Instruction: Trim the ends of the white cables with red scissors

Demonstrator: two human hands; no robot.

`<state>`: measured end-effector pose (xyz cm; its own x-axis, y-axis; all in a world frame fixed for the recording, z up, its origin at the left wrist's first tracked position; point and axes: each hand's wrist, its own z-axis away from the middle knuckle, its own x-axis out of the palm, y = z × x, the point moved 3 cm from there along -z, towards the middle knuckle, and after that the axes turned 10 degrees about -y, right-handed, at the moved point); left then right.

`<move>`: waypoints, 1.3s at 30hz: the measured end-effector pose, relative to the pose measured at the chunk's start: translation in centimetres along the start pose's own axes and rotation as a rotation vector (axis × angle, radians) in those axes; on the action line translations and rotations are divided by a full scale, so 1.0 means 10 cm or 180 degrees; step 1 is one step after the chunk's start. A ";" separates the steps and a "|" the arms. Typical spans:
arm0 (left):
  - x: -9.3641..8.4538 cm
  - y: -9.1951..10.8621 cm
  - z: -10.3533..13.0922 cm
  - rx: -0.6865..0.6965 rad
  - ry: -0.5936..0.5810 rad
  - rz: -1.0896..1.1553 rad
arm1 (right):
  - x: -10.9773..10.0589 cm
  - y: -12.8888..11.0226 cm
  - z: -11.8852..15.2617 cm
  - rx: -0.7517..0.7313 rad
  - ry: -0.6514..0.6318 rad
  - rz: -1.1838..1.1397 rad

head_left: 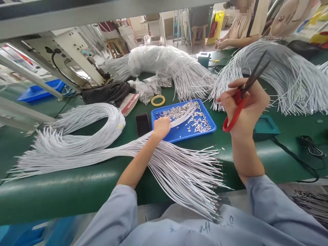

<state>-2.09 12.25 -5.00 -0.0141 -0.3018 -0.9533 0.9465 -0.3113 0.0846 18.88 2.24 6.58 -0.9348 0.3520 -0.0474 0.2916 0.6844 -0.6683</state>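
My left hand (162, 127) is closed around a thin bunch of white cables (182, 119), whose ends reach over a blue tray (172, 139). Small silvery metal pieces (201, 121) lie scattered in the tray. Under my left forearm a larger bundle of white cables (179, 164) fans out toward the table's front edge. Raised on the right, my right hand (247, 106) holds scissors (253, 77) with red handles. Their dark blades point up and away, slightly apart, touching no cable.
Coiled white cables (102, 126) lie at left, beside a dark phone (142, 125). Behind the tray are a yellow tape roll (158, 100) and bags of metal pieces (146, 94). Large cable bundles (284, 71) stand at the back. A teal device (266, 125) sits at right; another person (241, 32) is opposite.
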 end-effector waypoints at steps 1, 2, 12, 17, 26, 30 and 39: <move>0.02 -0.05 -0.04 -0.0104 -0.0034 -0.0029 | 0.01 -0.01 0.00 -0.0043 0.0001 0.0010; 0.05 -0.07 -0.06 -0.0168 -0.0069 -0.0049 | 0.02 -0.02 0.00 -0.0067 0.0010 0.0038; 0.17 -0.12 -0.09 -0.0168 -0.0299 0.0199 | 0.03 -0.09 0.09 -0.0197 0.0148 0.0126; 0.06 -0.19 -0.10 0.0027 -0.0230 0.0873 | 0.05 -0.12 0.11 -0.0068 0.0204 0.0103; -0.27 -0.07 0.10 0.0967 0.0566 0.2473 | 0.01 -0.09 0.12 -0.0106 0.0426 0.0045; -0.34 0.19 0.50 0.1443 0.0508 0.2887 | 0.00 -0.06 0.09 -0.0003 0.0575 -0.0005; -0.35 0.61 1.63 0.3220 -0.1633 0.4400 | 0.10 0.00 0.09 0.0276 0.0030 -0.0401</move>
<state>-1.53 -3.32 3.60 0.2636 -0.9575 0.1173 -0.1873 0.0685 0.9799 17.73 2.04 5.87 -0.9608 0.2730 0.0477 0.1530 0.6660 -0.7301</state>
